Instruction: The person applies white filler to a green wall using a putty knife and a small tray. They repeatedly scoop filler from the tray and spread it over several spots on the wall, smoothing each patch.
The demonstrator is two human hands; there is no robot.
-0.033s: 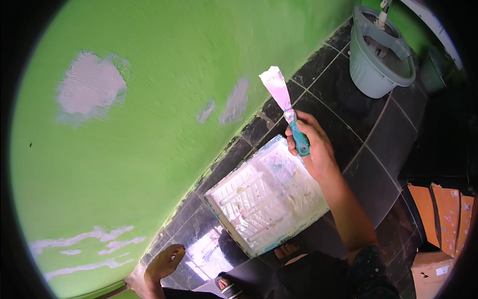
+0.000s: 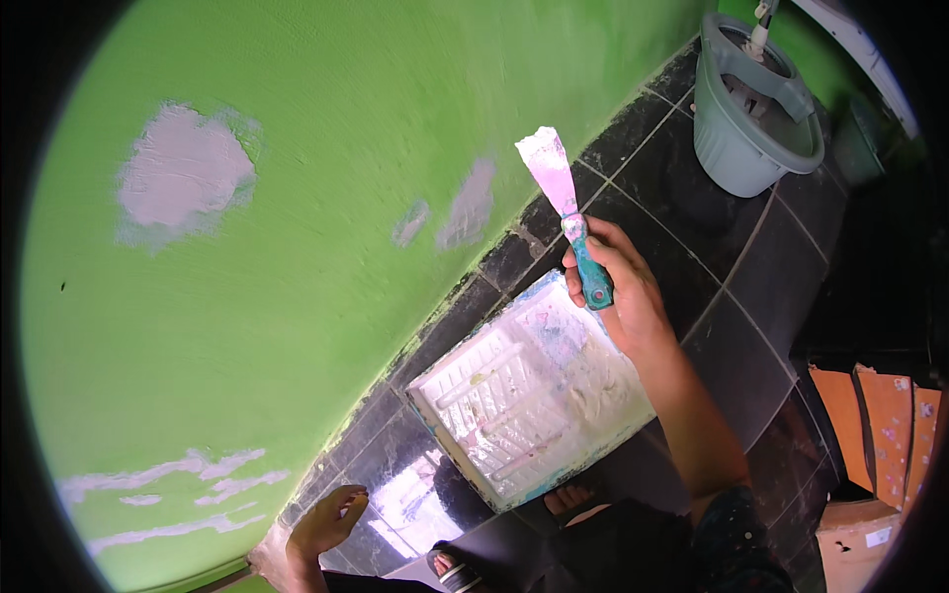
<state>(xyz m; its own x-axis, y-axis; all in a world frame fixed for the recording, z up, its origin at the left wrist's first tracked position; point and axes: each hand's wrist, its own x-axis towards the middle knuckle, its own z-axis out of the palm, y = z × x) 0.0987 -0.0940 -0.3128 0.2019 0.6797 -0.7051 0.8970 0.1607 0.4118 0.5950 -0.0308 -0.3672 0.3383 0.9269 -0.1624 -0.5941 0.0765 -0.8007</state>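
Note:
My right hand [image 2: 618, 287] is closed on the teal handle of a putty knife [image 2: 544, 163], its blade smeared with pinkish-white material and pointing up toward the wall. Just below it is a paint tray [image 2: 494, 405] coated in white with blue stains; I cannot tell whether the hand touches it. My left hand [image 2: 331, 514] is low at the left, empty, fingers loosely curved and apart, left of the tray. The green wall [image 2: 297, 148] carries a large pale putty patch [image 2: 183, 173], two smaller ones at the middle and several streaks low down.
Dark floor tiles [image 2: 741, 267] run along the wall, with sandaled feet at the bottom. A grey-green tub [image 2: 741, 148] stands at the upper right, a white fitting in it. Orange panels [image 2: 880, 430] and a cardboard box [image 2: 855, 544] are at the lower right.
The putty knife in my right hand has shifted very slightly upward. Otherwise the view is almost the same.

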